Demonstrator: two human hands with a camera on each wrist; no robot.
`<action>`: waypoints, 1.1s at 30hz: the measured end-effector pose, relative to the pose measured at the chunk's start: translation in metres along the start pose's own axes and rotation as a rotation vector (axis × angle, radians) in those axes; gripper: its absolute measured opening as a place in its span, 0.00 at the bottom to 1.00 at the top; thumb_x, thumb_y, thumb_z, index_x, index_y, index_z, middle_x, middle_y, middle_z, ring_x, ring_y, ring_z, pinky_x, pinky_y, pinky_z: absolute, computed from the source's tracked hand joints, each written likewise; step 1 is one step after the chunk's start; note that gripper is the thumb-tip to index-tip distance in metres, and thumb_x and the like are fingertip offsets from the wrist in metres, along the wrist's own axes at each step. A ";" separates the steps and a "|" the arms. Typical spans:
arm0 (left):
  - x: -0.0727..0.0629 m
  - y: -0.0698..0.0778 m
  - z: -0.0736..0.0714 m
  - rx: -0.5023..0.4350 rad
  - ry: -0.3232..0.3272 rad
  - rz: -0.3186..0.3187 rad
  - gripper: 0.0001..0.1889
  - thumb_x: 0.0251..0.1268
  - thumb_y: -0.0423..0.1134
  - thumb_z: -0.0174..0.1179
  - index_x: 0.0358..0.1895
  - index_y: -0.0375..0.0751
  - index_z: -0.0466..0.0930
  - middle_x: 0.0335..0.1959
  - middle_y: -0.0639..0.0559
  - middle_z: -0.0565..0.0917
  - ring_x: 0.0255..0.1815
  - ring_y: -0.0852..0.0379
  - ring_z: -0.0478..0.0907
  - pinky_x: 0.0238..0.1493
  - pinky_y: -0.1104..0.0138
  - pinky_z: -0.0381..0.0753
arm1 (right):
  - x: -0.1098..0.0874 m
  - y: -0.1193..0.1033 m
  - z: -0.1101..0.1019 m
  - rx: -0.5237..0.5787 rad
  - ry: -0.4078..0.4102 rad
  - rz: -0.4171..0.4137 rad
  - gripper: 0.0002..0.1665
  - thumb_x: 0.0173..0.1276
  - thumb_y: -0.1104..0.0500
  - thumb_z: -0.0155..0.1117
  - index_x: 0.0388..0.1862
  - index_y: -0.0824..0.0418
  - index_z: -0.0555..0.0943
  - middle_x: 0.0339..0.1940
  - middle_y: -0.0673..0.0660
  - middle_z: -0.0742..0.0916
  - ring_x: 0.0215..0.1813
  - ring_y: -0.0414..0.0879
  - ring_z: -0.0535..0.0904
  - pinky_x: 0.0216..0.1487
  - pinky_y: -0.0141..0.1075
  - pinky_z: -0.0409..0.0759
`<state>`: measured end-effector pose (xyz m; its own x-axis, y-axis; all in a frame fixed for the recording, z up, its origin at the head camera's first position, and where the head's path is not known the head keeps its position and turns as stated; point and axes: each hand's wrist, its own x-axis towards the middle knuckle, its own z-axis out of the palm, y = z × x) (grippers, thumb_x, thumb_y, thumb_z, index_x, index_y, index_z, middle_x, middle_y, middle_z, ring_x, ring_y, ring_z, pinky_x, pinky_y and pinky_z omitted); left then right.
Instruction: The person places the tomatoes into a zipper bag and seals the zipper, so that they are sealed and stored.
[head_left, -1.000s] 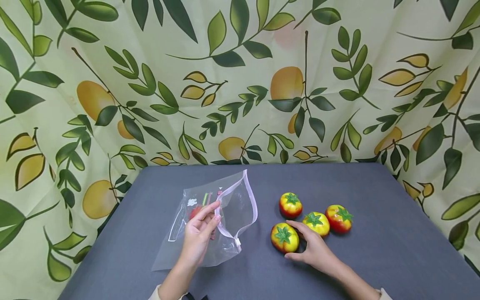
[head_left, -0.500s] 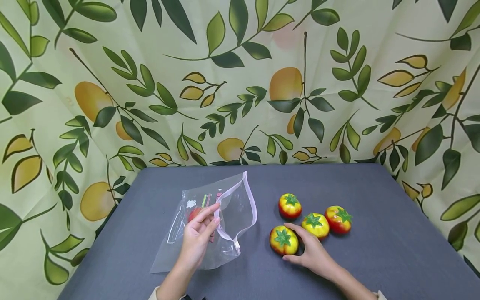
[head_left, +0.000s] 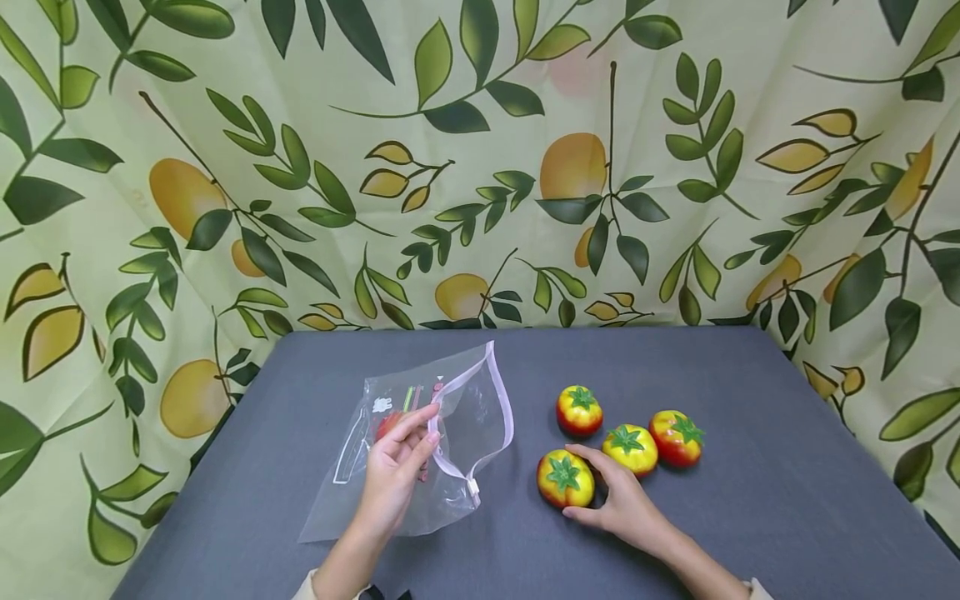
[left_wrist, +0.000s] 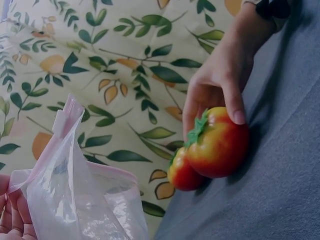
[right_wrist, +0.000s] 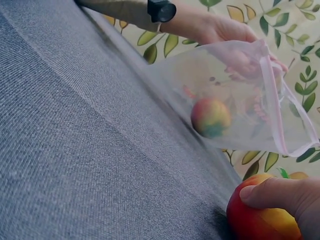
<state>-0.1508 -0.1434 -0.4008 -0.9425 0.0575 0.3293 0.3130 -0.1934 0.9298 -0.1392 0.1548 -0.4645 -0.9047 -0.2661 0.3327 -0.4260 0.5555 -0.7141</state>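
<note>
My left hand (head_left: 397,471) pinches the pale pink zip rim of a clear slider bag (head_left: 450,512), whose mouth gapes toward the right. Inside the bag, through the plastic, a red-and-yellow tomato (right_wrist: 211,117) shows low down in the right wrist view. My right hand (head_left: 626,504) grips another tomato (head_left: 566,478), thumb on the near side and fingers on the far side, with its green star-shaped leaf facing up. In the left wrist view this gripped tomato (left_wrist: 220,142) sits close to the grey tabletop, partly covering a second one.
Three more tomatoes stand around the right hand: one farther back (head_left: 579,411), a yellow-topped one beside the fingers (head_left: 630,450), and a redder one to its right (head_left: 677,438). A leaf-and-fruit patterned cloth (head_left: 480,208) hangs behind the grey table (head_left: 787,483).
My right hand and the tomato in its grip have shifted very slightly left. The left hand and the bag stay where they were.
</note>
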 end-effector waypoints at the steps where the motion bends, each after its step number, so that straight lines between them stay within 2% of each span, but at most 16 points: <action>1: 0.000 0.000 -0.001 -0.004 0.004 0.006 0.17 0.63 0.23 0.54 0.55 0.35 0.78 0.37 0.62 0.76 0.27 0.71 0.69 0.19 0.72 0.64 | 0.000 0.000 0.000 0.000 -0.001 0.001 0.45 0.39 0.61 0.82 0.59 0.67 0.75 0.54 0.59 0.84 0.51 0.28 0.76 0.53 0.19 0.77; 5: 0.001 0.002 -0.003 -0.016 0.014 0.020 0.19 0.64 0.23 0.54 0.52 0.48 0.80 0.35 0.62 0.76 0.26 0.71 0.68 0.18 0.73 0.64 | 0.002 0.000 0.002 -0.004 0.001 0.001 0.45 0.39 0.62 0.82 0.59 0.68 0.75 0.54 0.59 0.84 0.51 0.28 0.76 0.51 0.20 0.78; 8: 0.001 0.003 -0.003 -0.019 0.008 0.028 0.20 0.64 0.23 0.54 0.52 0.50 0.80 0.35 0.62 0.76 0.26 0.70 0.68 0.18 0.70 0.63 | 0.003 0.000 0.003 0.022 0.001 -0.005 0.45 0.39 0.62 0.82 0.60 0.68 0.74 0.55 0.60 0.84 0.51 0.26 0.75 0.51 0.19 0.78; 13: 0.001 0.003 -0.003 -0.034 -0.002 0.046 0.19 0.64 0.23 0.54 0.53 0.46 0.80 0.36 0.62 0.76 0.27 0.71 0.69 0.18 0.72 0.64 | 0.003 -0.003 0.001 0.077 0.009 -0.039 0.45 0.41 0.60 0.82 0.60 0.69 0.74 0.54 0.63 0.84 0.50 0.25 0.75 0.49 0.19 0.78; 16: 0.002 0.003 -0.004 -0.033 -0.002 0.035 0.19 0.63 0.23 0.54 0.53 0.44 0.80 0.37 0.62 0.76 0.27 0.71 0.69 0.19 0.73 0.64 | 0.004 -0.005 0.000 0.091 0.011 -0.038 0.45 0.42 0.59 0.82 0.60 0.69 0.73 0.54 0.64 0.83 0.51 0.25 0.75 0.50 0.17 0.78; 19: 0.003 0.003 -0.004 -0.021 -0.002 0.024 0.18 0.63 0.23 0.54 0.55 0.37 0.78 0.37 0.62 0.76 0.27 0.71 0.69 0.19 0.71 0.63 | 0.006 -0.005 -0.001 0.095 0.012 -0.012 0.45 0.42 0.61 0.82 0.61 0.68 0.73 0.55 0.63 0.83 0.52 0.23 0.74 0.52 0.15 0.75; 24: 0.004 0.005 -0.003 -0.004 0.004 0.006 0.17 0.63 0.23 0.55 0.56 0.27 0.75 0.38 0.61 0.76 0.27 0.71 0.69 0.21 0.75 0.66 | 0.009 -0.003 -0.002 0.090 0.013 0.001 0.46 0.41 0.62 0.81 0.61 0.68 0.72 0.56 0.62 0.83 0.52 0.22 0.74 0.54 0.14 0.73; 33: 0.002 0.005 -0.001 -0.011 0.001 0.016 0.17 0.64 0.24 0.55 0.54 0.38 0.79 0.37 0.61 0.77 0.27 0.70 0.69 0.20 0.74 0.66 | 0.012 -0.006 -0.002 0.112 0.022 -0.023 0.45 0.42 0.61 0.81 0.61 0.68 0.73 0.56 0.63 0.83 0.52 0.24 0.75 0.54 0.14 0.73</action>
<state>-0.1510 -0.1455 -0.3953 -0.9374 0.0530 0.3441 0.3270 -0.2050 0.9225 -0.1473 0.1502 -0.4551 -0.8951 -0.2595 0.3627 -0.4447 0.4577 -0.7699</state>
